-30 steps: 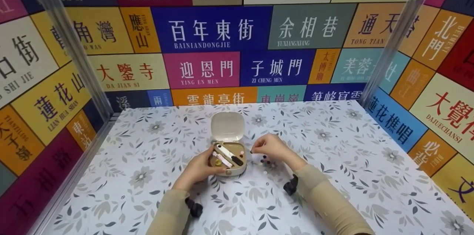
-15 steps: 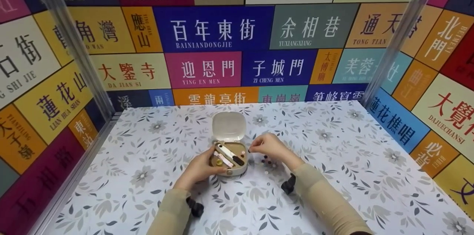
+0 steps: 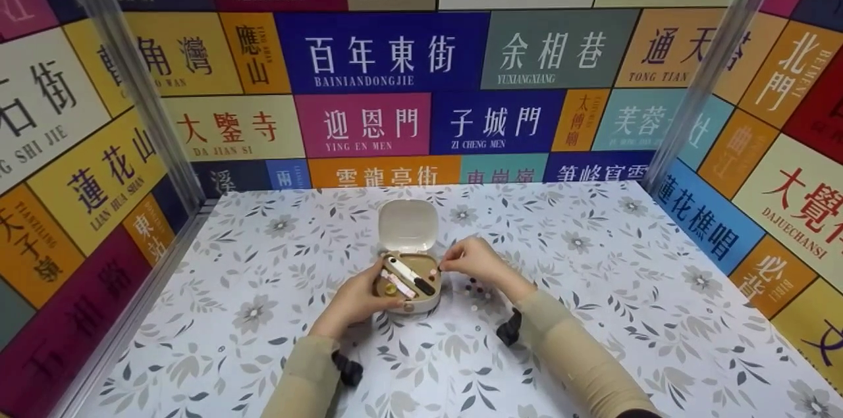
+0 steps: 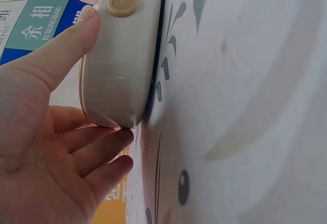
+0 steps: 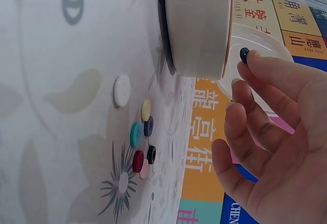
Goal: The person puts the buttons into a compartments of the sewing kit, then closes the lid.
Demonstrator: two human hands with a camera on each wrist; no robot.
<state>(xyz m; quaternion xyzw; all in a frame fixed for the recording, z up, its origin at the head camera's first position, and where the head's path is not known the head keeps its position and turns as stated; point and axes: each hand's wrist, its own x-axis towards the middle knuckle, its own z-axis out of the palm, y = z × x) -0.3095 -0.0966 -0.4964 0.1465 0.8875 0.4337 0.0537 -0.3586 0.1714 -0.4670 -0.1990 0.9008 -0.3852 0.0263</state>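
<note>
A small cream box (image 3: 409, 286) stands open on the floral table, its lid (image 3: 406, 226) tipped up at the back and small sewing items inside. My left hand (image 3: 369, 294) grips the box's near left side; in the left wrist view the thumb (image 4: 66, 45) presses on the box wall (image 4: 127, 65) beside a round tan clasp (image 4: 121, 4). My right hand (image 3: 443, 266) pinches a small dark button (image 5: 244, 54) at the box's right rim (image 5: 196, 24). Several loose coloured buttons (image 3: 475, 289) lie on the table just right of the box, also seen as a cluster of buttons (image 5: 142, 142).
The table (image 3: 593, 313) has a grey leaf and flower cover. Colourful sign panels wall it in at the back (image 3: 395, 76), left and right. A white button (image 5: 121, 90) lies a little apart from the cluster.
My right hand has moved slightly left with the dark button, from beside the box to its right rim. The left hand and box have stayed put.
</note>
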